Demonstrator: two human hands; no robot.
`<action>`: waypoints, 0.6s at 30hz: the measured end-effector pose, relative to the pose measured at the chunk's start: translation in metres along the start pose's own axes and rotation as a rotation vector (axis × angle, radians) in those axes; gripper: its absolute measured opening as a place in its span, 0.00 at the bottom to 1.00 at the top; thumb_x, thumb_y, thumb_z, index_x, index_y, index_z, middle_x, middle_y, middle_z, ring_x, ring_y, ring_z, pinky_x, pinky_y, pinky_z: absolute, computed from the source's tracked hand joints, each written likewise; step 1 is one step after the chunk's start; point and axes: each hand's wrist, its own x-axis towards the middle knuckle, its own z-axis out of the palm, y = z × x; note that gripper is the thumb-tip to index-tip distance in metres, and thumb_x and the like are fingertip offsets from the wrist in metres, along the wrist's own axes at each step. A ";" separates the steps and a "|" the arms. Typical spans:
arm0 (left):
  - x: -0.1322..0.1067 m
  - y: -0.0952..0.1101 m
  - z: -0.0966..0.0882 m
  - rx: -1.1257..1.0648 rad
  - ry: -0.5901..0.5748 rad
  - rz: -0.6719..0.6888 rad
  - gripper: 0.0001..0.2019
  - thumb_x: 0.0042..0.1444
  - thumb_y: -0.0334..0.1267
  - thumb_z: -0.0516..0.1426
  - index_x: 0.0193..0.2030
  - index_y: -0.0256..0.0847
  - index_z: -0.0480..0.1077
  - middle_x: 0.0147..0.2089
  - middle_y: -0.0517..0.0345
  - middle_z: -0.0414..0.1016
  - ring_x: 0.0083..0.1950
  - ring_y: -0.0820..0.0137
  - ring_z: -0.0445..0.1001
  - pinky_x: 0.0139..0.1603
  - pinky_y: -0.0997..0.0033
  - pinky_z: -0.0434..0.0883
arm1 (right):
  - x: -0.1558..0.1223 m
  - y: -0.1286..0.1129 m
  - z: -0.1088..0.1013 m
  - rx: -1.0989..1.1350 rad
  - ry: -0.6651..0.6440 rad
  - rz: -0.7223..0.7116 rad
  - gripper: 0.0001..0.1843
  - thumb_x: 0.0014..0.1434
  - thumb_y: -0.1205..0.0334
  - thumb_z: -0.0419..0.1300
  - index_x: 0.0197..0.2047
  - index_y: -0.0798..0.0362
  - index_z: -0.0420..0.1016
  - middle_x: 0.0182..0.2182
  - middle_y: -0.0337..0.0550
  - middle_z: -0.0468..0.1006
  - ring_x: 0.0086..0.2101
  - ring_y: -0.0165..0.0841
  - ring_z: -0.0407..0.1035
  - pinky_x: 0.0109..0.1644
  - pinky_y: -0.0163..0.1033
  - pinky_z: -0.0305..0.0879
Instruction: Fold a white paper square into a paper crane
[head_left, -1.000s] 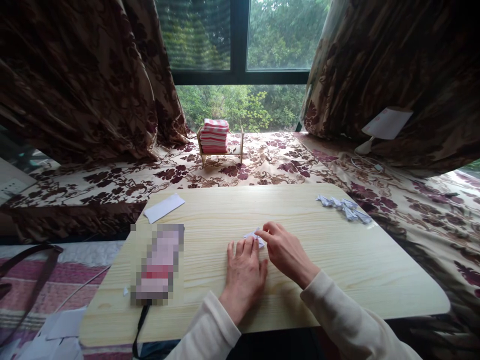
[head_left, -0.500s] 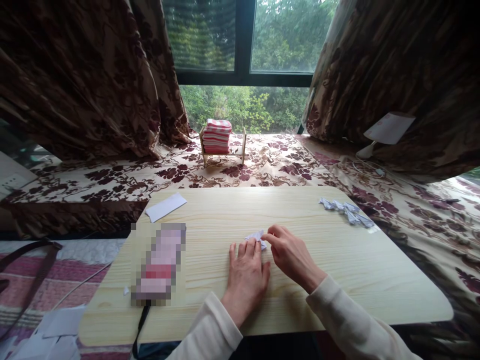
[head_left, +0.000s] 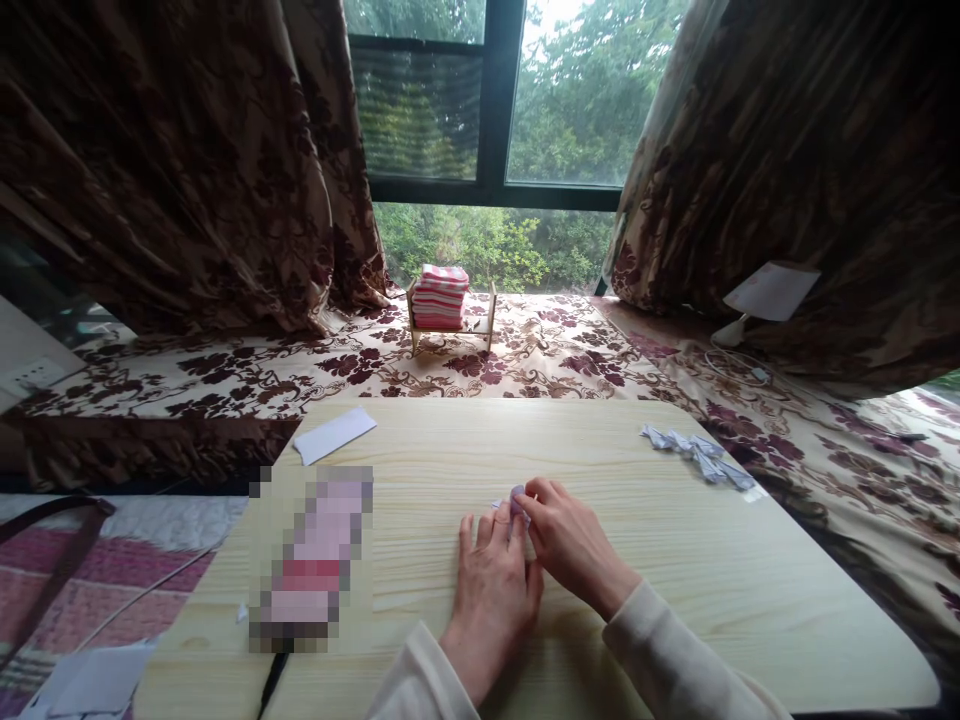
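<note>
A small piece of folded white paper (head_left: 517, 497) is on the wooden table (head_left: 420, 440), partly hidden under my fingers. My left hand (head_left: 495, 588) lies flat with its fingers stretched forward, their tips pressing the paper down. From the right, my right hand (head_left: 568, 535) pinches a raised flap of the same paper between thumb and forefinger, its other fingers curled. Toward the table's far right corner lies a row of several folded white paper pieces (head_left: 697, 455). At the far left, a flat stack of white paper strips (head_left: 334, 435) rests on the tabletop.
A blurred-out phone-shaped object (head_left: 315, 560) with a black cable is on the table's left side. A tiny paper scrap (head_left: 241, 612) lies near it. Beyond the table are a small wooden rack (head_left: 491, 320) of folded pink striped cloths (head_left: 440, 298) and a white lamp (head_left: 772, 290).
The camera view has tilted up a little, so everything sits lower in the picture. A flap of the paper now stands up between my right fingers, where it looked flatter before.
</note>
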 end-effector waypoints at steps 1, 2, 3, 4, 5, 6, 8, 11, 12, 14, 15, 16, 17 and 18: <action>0.000 0.000 0.000 -0.001 0.001 -0.001 0.24 0.58 0.37 0.52 0.62 0.35 0.62 0.62 0.44 0.67 0.61 0.55 0.63 0.62 0.45 0.56 | 0.000 0.000 0.000 -0.005 -0.005 -0.002 0.11 0.62 0.70 0.52 0.42 0.51 0.75 0.41 0.48 0.74 0.41 0.36 0.67 0.40 0.36 0.65; 0.000 0.000 0.000 -0.002 0.002 -0.002 0.24 0.58 0.38 0.52 0.62 0.35 0.62 0.62 0.44 0.66 0.61 0.55 0.63 0.62 0.45 0.56 | 0.001 0.001 0.000 -0.011 -0.010 -0.005 0.11 0.62 0.70 0.52 0.43 0.51 0.75 0.41 0.48 0.74 0.41 0.36 0.67 0.40 0.36 0.65; 0.000 0.000 0.000 -0.004 0.000 -0.005 0.24 0.58 0.38 0.52 0.62 0.35 0.62 0.63 0.44 0.66 0.61 0.54 0.63 0.62 0.45 0.56 | 0.001 0.002 0.000 -0.019 -0.017 -0.009 0.12 0.62 0.71 0.52 0.43 0.51 0.75 0.41 0.48 0.74 0.41 0.37 0.67 0.40 0.37 0.65; 0.000 0.000 0.000 -0.007 -0.003 -0.009 0.25 0.58 0.38 0.52 0.62 0.35 0.62 0.63 0.44 0.66 0.61 0.54 0.63 0.62 0.44 0.56 | 0.001 0.003 0.000 -0.027 -0.023 -0.015 0.13 0.61 0.72 0.52 0.44 0.52 0.75 0.42 0.48 0.74 0.42 0.38 0.67 0.41 0.38 0.65; 0.000 0.000 0.000 -0.010 -0.007 -0.013 0.25 0.58 0.39 0.52 0.62 0.35 0.62 0.63 0.44 0.66 0.61 0.54 0.63 0.62 0.44 0.56 | 0.002 0.004 0.000 -0.035 -0.028 -0.022 0.13 0.60 0.73 0.53 0.44 0.52 0.75 0.43 0.49 0.74 0.42 0.39 0.66 0.41 0.39 0.65; 0.000 0.000 -0.001 -0.014 -0.011 -0.018 0.25 0.58 0.39 0.52 0.62 0.35 0.61 0.63 0.44 0.65 0.61 0.54 0.63 0.62 0.43 0.56 | 0.003 0.004 0.000 -0.042 -0.032 -0.029 0.14 0.59 0.74 0.53 0.45 0.53 0.74 0.44 0.50 0.74 0.43 0.40 0.66 0.42 0.40 0.66; -0.001 0.001 0.000 -0.020 -0.016 -0.025 0.25 0.58 0.39 0.52 0.62 0.35 0.62 0.63 0.45 0.65 0.61 0.54 0.63 0.62 0.42 0.56 | 0.004 0.005 -0.001 -0.052 -0.035 -0.042 0.15 0.58 0.76 0.53 0.45 0.55 0.74 0.47 0.52 0.73 0.44 0.41 0.66 0.44 0.41 0.66; -0.001 0.001 -0.001 -0.028 -0.017 -0.028 0.24 0.58 0.40 0.52 0.61 0.36 0.63 0.63 0.45 0.65 0.61 0.54 0.63 0.62 0.42 0.56 | 0.004 0.005 -0.002 -0.053 -0.031 -0.059 0.15 0.58 0.77 0.51 0.44 0.55 0.74 0.49 0.53 0.72 0.45 0.40 0.65 0.46 0.42 0.66; -0.002 0.001 -0.001 -0.030 -0.017 -0.028 0.24 0.59 0.40 0.52 0.61 0.36 0.63 0.63 0.45 0.65 0.61 0.54 0.62 0.62 0.42 0.56 | 0.004 0.005 -0.001 -0.050 -0.029 -0.065 0.16 0.58 0.77 0.51 0.44 0.55 0.74 0.49 0.52 0.71 0.45 0.40 0.65 0.47 0.41 0.66; -0.002 0.001 -0.002 -0.035 -0.018 -0.029 0.24 0.58 0.40 0.52 0.62 0.37 0.62 0.64 0.45 0.65 0.62 0.54 0.62 0.63 0.43 0.56 | 0.003 0.005 -0.001 -0.041 -0.025 -0.077 0.16 0.58 0.77 0.51 0.46 0.55 0.73 0.50 0.52 0.71 0.45 0.39 0.65 0.48 0.41 0.66; -0.002 0.001 -0.003 -0.038 -0.020 -0.032 0.25 0.58 0.40 0.52 0.62 0.36 0.61 0.64 0.45 0.64 0.62 0.54 0.62 0.63 0.43 0.55 | 0.002 0.004 0.000 -0.036 -0.023 -0.084 0.17 0.59 0.76 0.50 0.47 0.55 0.73 0.50 0.52 0.71 0.45 0.39 0.65 0.48 0.41 0.66; -0.001 0.001 -0.003 -0.040 -0.024 -0.035 0.26 0.58 0.40 0.52 0.63 0.36 0.61 0.64 0.45 0.64 0.62 0.54 0.62 0.63 0.44 0.55 | 0.002 0.004 0.001 -0.032 -0.022 -0.089 0.17 0.59 0.76 0.50 0.48 0.55 0.72 0.50 0.52 0.71 0.45 0.39 0.65 0.48 0.41 0.66; -0.001 0.001 -0.004 -0.042 -0.028 -0.037 0.26 0.58 0.39 0.52 0.63 0.36 0.60 0.64 0.45 0.64 0.62 0.55 0.62 0.63 0.44 0.55 | 0.001 0.004 0.002 -0.029 -0.022 -0.094 0.18 0.59 0.76 0.50 0.49 0.56 0.72 0.50 0.52 0.71 0.45 0.39 0.65 0.48 0.41 0.67; -0.001 0.001 -0.004 -0.044 -0.031 -0.039 0.26 0.58 0.39 0.52 0.63 0.35 0.60 0.64 0.45 0.64 0.62 0.55 0.62 0.63 0.44 0.55 | 0.000 0.003 0.003 -0.027 -0.025 -0.100 0.19 0.59 0.76 0.50 0.51 0.56 0.71 0.49 0.52 0.72 0.45 0.39 0.66 0.48 0.41 0.67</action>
